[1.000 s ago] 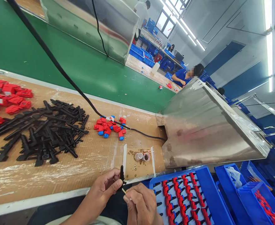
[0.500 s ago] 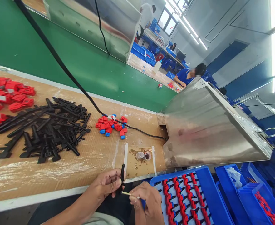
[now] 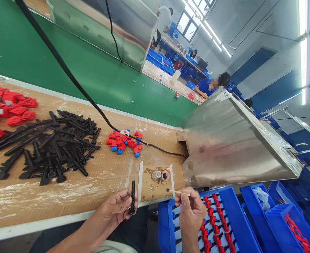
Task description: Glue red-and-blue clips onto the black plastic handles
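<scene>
My left hand [image 3: 118, 207] pinches a black plastic strip [image 3: 132, 196] upright at the near edge of the bench. My right hand [image 3: 190, 207] grips a thin wooden stick [image 3: 176, 191], its dark tip pointing left toward two small round caps [image 3: 160, 175] of liquid on a stained brown patch. Below my right hand a blue tray [image 3: 168, 225] holds several rows of red-and-black assembled pieces [image 3: 213, 228]. A heap of black strips [image 3: 49, 144] lies at the left of the cardboard-covered bench.
Small red and blue parts [image 3: 124, 142] lie mid-bench beside a black cable [image 3: 73, 82]. Red blocks [image 3: 4, 112] sit far left. A steel chute [image 3: 231, 140] stands right, a green conveyor belt [image 3: 91, 70] behind. Blue bins [image 3: 284, 218] at right. A person in blue [image 3: 210, 86] works farther along the line.
My right hand moved up and right, away from the black strip, carrying the stick toward the liquid caps. My left hand stayed put with the strip.
</scene>
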The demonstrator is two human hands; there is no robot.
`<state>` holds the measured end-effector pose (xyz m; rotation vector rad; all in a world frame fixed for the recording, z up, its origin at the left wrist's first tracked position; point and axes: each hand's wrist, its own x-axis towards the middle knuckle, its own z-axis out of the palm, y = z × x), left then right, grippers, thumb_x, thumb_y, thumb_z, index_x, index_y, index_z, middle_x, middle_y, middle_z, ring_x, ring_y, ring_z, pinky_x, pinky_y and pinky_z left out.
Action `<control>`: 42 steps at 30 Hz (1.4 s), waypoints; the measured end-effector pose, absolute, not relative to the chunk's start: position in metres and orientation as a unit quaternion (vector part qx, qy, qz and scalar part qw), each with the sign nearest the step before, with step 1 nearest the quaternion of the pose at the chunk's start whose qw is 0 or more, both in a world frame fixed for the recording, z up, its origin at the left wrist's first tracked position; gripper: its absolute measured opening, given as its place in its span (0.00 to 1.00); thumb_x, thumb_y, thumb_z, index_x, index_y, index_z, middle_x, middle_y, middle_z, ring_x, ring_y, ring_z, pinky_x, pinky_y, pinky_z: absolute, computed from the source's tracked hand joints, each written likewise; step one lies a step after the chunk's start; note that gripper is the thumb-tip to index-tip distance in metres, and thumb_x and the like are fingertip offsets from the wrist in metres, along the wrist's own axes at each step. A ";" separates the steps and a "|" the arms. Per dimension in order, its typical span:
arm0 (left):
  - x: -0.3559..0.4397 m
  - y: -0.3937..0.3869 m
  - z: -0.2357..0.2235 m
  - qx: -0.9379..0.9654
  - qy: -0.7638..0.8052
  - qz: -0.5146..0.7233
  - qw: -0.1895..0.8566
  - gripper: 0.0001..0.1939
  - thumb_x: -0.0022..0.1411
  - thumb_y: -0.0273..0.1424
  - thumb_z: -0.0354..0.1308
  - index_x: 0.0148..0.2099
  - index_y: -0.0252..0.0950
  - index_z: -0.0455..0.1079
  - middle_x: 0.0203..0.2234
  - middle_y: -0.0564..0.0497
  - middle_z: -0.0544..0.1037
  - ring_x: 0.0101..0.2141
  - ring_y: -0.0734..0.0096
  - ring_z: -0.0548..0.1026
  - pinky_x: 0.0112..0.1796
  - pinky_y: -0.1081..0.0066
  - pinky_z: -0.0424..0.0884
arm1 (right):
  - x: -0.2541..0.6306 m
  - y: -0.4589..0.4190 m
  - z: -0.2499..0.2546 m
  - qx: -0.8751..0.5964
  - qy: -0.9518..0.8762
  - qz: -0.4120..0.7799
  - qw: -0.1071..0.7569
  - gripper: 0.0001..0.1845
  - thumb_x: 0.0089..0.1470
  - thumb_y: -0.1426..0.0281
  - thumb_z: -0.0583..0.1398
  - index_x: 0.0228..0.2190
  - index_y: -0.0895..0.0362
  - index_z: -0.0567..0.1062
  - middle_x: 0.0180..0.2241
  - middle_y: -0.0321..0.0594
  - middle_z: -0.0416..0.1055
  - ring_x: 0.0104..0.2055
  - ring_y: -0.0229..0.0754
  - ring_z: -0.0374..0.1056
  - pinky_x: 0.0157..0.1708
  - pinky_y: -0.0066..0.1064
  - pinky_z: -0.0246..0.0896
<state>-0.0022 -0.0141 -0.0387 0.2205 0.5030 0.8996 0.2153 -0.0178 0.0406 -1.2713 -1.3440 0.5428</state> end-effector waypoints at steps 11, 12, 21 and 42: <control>-0.014 -0.007 -0.016 0.072 0.334 0.390 0.855 0.26 0.25 0.46 0.83 0.26 0.41 0.80 0.23 0.52 0.75 0.27 0.70 0.66 0.26 0.75 0.66 | 0.226 0.016 0.017 -0.622 -0.664 0.073 0.408 0.12 0.62 0.64 0.62 0.30 0.56 0.82 0.26 0.38 0.74 0.27 0.38 0.69 0.28 0.27 0.65; -0.014 -0.006 -0.016 0.066 0.337 0.390 0.855 0.26 0.24 0.46 0.84 0.26 0.41 0.80 0.23 0.52 0.75 0.27 0.70 0.66 0.25 0.74 0.65 | 0.227 0.019 0.011 -0.628 -0.661 0.079 0.404 0.12 0.61 0.63 0.63 0.31 0.57 0.82 0.26 0.37 0.74 0.26 0.37 0.69 0.27 0.27 0.65; -0.049 -0.005 -0.028 0.018 0.333 0.461 0.822 0.21 0.31 0.39 0.83 0.30 0.40 0.83 0.28 0.51 0.77 0.30 0.68 0.72 0.30 0.72 0.70 | 0.244 0.012 0.027 -0.665 -0.597 0.102 0.436 0.21 0.59 0.58 0.66 0.48 0.60 0.78 0.25 0.31 0.69 0.24 0.37 0.66 0.26 0.27 0.65; -0.055 0.000 -0.036 -0.059 0.238 0.514 0.822 0.20 0.34 0.28 0.82 0.30 0.33 0.78 0.22 0.54 0.75 0.24 0.74 0.71 0.19 0.77 0.59 | 0.085 0.121 0.000 -0.689 -0.717 0.065 0.084 0.07 0.55 0.78 0.60 0.36 0.58 0.74 0.42 0.51 0.74 0.43 0.53 0.73 0.38 0.37 0.60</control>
